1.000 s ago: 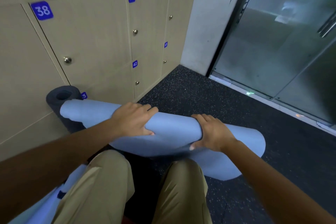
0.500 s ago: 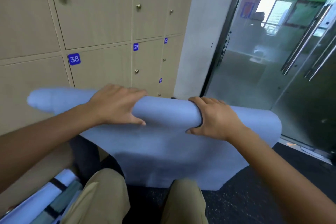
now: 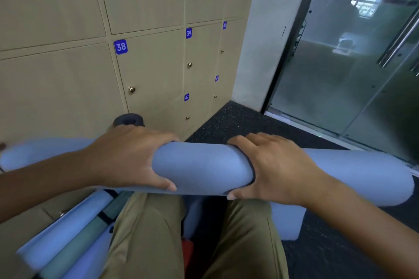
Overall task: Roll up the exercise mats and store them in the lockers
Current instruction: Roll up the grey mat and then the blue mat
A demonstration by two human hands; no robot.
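Left hand (image 3: 127, 161) and right hand (image 3: 272, 167) each wrap round the blue mat (image 3: 201, 167), held level above the knees — grip firm, roll kept tight, tail (image 3: 285, 222) gathered before reaching the lockers (image 3: 154, 70).

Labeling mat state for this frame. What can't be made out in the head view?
- Blue mat: left end smeared by motion blur; the hanging tail is hidden behind the knees, so how much stays unrolled is unclear.
- Left hand and right hand: fingertips wrap behind the roll, out of sight.
- Dark roll by the lockers: only its top shows above the left hand.
- Rolled mats at lower left: cut off by the frame edge.
- Locker tag: too small to read reliably.
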